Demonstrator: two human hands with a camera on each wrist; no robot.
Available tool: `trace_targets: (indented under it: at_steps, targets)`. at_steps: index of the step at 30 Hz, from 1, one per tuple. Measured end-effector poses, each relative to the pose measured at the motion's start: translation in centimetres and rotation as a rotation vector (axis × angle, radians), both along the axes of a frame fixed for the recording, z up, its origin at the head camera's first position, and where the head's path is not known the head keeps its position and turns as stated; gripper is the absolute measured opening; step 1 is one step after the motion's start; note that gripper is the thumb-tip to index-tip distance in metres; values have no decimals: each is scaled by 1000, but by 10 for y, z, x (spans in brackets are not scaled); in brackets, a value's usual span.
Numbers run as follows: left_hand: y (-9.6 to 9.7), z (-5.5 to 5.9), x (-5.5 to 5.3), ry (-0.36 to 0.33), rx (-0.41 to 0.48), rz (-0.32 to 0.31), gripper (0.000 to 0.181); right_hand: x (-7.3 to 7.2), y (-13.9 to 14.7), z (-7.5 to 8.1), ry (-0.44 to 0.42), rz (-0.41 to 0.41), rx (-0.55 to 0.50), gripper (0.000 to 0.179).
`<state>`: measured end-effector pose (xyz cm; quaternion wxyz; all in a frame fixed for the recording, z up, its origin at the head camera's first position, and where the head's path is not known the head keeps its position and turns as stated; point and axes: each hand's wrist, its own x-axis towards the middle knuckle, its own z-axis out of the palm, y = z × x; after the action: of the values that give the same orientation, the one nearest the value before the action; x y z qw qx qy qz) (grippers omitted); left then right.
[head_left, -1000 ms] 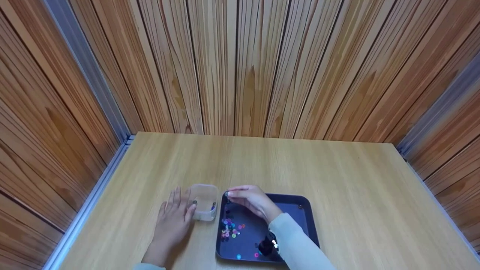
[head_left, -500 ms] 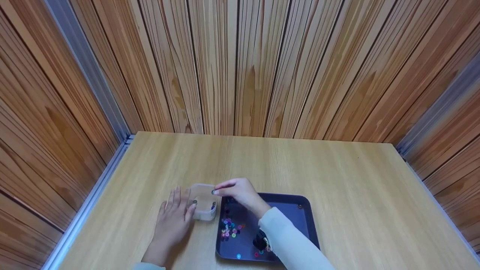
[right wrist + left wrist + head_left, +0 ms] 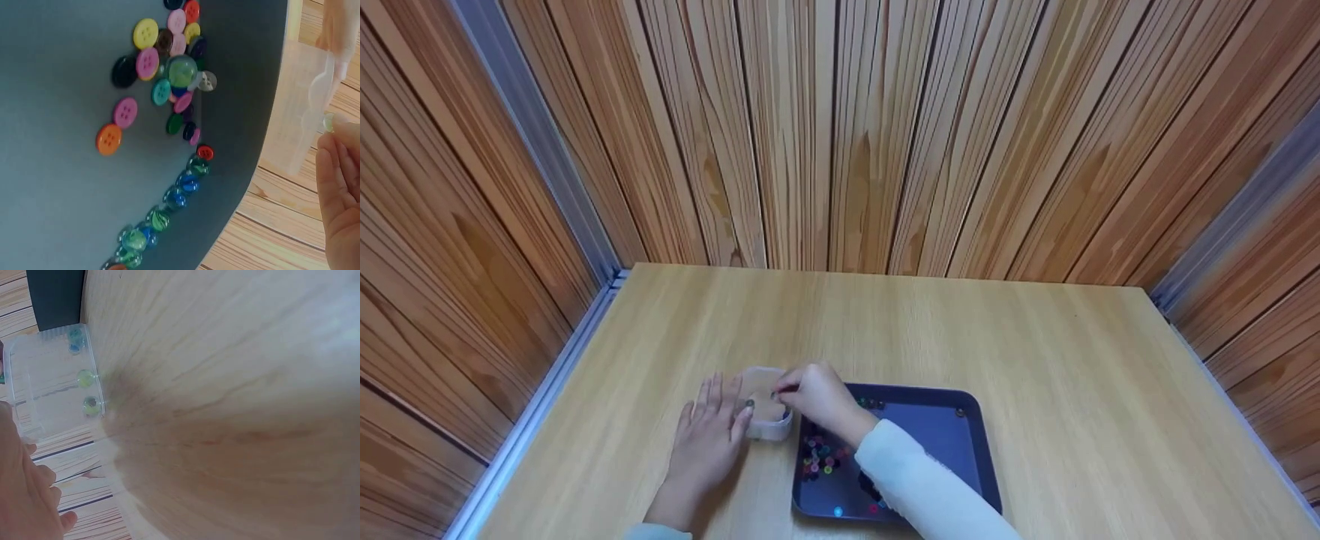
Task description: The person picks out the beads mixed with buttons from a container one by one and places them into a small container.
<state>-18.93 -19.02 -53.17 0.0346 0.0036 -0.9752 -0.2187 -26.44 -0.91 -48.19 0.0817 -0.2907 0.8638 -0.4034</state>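
Observation:
My right hand (image 3: 819, 401) is above the clear plastic container (image 3: 769, 430). In the right wrist view its thumb and fingertips pinch a green glass marble (image 3: 328, 122). Flat beside the container lies my left hand (image 3: 706, 439), fingers spread and straight, thumb against the near left wall. Through the container's side, the left wrist view shows a few marbles, two greenish (image 3: 85, 378) and some blue (image 3: 75, 340). The dark tray (image 3: 952, 457) stands just right of the container. Inside it, marbles (image 3: 158, 218) line one edge near a heap of coloured buttons (image 3: 147, 62).
A lone small brownish piece (image 3: 960, 412) sits in the tray's far right corner. A light blue button (image 3: 838, 511) lies near the front edge. The wooden table (image 3: 1072, 390) extends right and behind, up to a wood-panelled wall (image 3: 877, 135).
My right hand has travelled left from the tray's far left corner to over the container, carrying the marble. The left hand has stayed where it was.

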Motion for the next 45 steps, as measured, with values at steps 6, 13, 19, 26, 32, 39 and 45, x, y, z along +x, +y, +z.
trace_targets:
  at_steps: [6, 13, 19, 26, 32, 39, 45]
  targets:
    - [0, 0, -1, 2, -6, -4, 58, 0, 1, -2, -26, -13, 31, 16]
    - [1, 2, -3, -22, 11, -2, 59, -3, 9, -2, -69, -68, -26, 17]
    - [2, 3, -1, -43, 15, 6, 59, -8, 23, -6, -140, -150, -113, 16]
    - [1, 2, 0, -28, 8, 4, 61, -8, 42, -18, -229, -212, -141, 14]
    - [1, 2, 1, -56, 10, 12, 62, -7, 53, -26, -296, -222, -112, 11]
    - [2, 1, 1, -53, 20, 20, 61, -7, 59, -37, -345, -161, -117, 13]
    - [2, 2, 1, -73, 13, 16, 65, -6, 68, -43, -413, -96, -108, 13]
